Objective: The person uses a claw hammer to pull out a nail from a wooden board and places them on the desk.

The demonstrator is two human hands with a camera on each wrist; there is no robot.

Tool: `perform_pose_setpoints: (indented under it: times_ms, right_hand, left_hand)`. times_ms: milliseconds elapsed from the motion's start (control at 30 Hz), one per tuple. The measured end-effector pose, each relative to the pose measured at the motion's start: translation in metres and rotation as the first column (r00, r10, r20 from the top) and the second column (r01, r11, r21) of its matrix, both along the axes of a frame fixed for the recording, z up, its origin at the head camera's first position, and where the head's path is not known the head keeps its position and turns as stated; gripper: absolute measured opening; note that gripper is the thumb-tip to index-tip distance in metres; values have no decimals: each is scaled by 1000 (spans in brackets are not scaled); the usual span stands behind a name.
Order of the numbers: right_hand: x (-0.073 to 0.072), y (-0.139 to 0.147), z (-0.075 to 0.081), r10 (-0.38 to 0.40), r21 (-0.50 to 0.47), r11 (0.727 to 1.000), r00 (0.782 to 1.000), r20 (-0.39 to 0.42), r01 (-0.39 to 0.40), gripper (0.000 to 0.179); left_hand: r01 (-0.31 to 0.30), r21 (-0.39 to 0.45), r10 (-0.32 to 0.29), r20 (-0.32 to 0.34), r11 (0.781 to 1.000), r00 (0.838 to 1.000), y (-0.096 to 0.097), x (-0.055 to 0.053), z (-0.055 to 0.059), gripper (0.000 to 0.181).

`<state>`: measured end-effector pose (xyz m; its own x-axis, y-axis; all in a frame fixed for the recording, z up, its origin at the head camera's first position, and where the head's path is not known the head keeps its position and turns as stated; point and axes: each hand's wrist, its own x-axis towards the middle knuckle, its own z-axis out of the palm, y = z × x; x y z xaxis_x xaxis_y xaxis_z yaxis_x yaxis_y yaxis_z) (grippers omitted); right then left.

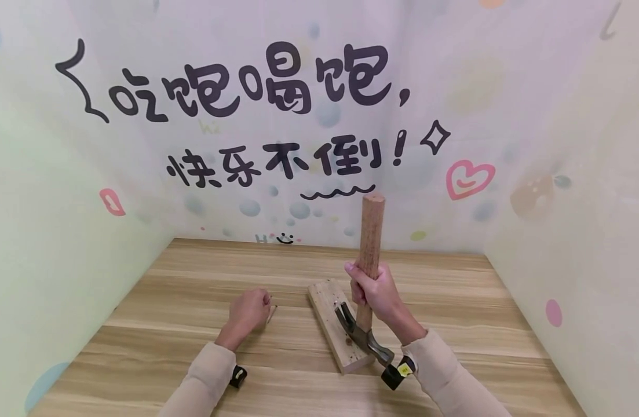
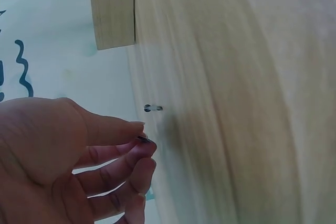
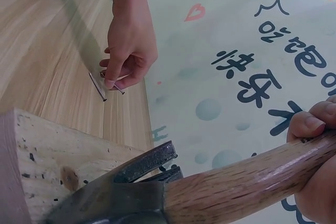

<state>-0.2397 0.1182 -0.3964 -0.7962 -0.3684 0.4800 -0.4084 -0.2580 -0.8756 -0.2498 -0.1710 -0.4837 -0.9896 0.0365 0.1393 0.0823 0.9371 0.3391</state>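
Note:
My left hand (image 1: pixel 249 310) pinches a nail (image 3: pixel 118 87) between thumb and forefinger, just above the tabletop; in the left wrist view only a bit of it shows. A second nail (image 3: pixel 97 87) lies on the table close to those fingers. With its fingers wrapped round the wooden handle, my right hand (image 1: pixel 376 289) holds a claw hammer (image 1: pixel 370 255) upright, head down. The hammer's dark metal head is over the near part of a wooden block (image 1: pixel 327 301); whether they touch I cannot tell. Small dark marks and a knot dot the block's top.
The wood-grain table (image 1: pixel 194 278) meets a printed backdrop (image 1: pixel 277 220) at its back edge, with further printed walls at left and right. Black wrist devices (image 1: pixel 238 376) sit by both sleeves. The block lies between the hands, angled across the table.

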Motion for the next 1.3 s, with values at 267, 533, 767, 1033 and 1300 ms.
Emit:
perform_pose_setpoints:
  times_ms: [267,533,767,1033,1300]
  right_hand:
    - [-1,0,-2,-12,4,1000,1000,-2,12,34]
    - [-3,0,-3,-22,4,1000,1000,-8,22,35]
    - [-3,0,-3,-13,-7,1000,1000,1,13,35]
    - [-4,1,-3,-6,-9,1000,1000,4,6,36]
    - [-4,1,-2,-4,-7,1000,1000,5,5,33]
  left_hand:
    - [-1,8,1,17,1000,1000,0,-2,-6,28]
    - [-24,4,24,73,1000,997,1,-2,-4,16]
    - [-38,8,38,65,999,997,1,-2,-4,11]
    - [-41,28,38,114,999,993,0,-2,-3,10]
    - [-35,45,29,139,998,990,-1,-2,-2,15]
